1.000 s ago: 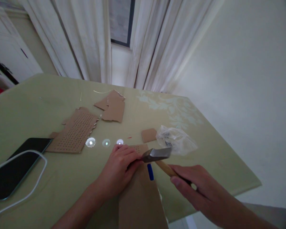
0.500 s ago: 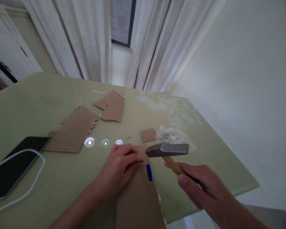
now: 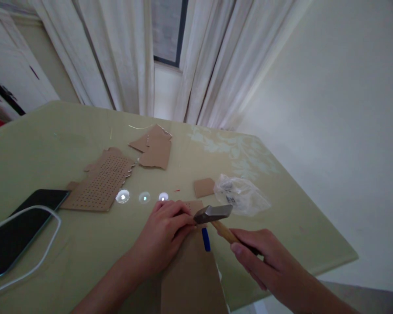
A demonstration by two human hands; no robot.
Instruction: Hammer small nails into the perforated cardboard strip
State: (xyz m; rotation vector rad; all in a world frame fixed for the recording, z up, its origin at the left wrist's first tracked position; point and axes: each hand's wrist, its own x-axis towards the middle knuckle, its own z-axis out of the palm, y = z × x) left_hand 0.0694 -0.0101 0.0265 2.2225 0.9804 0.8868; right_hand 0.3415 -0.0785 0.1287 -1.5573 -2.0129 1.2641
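Observation:
A hammer (image 3: 213,213) with a steel head and wooden handle is in my right hand (image 3: 253,253), fingers wrapped round the handle. Its head is low over the cardboard strip (image 3: 191,279), right at the fingertips of my left hand (image 3: 170,226). That hand rests on the strip with thumb and forefinger pinched together; whatever is between them is hidden by the fingers and the hammer head. Small holes show at the strip's far end. A blue mark or piece (image 3: 206,239) is at its right edge.
A crumpled clear plastic bag (image 3: 245,196) and a small cardboard square (image 3: 203,187) lie beyond the hammer. Further left are a perforated cardboard piece (image 3: 101,181), torn cardboard (image 3: 157,152), and a phone (image 3: 16,231) with a white cable (image 3: 54,244) across it.
My right hand has brought the hammer down and to the left, so its head is now at my left fingertips. My left hand keeps its place on the cardboard.

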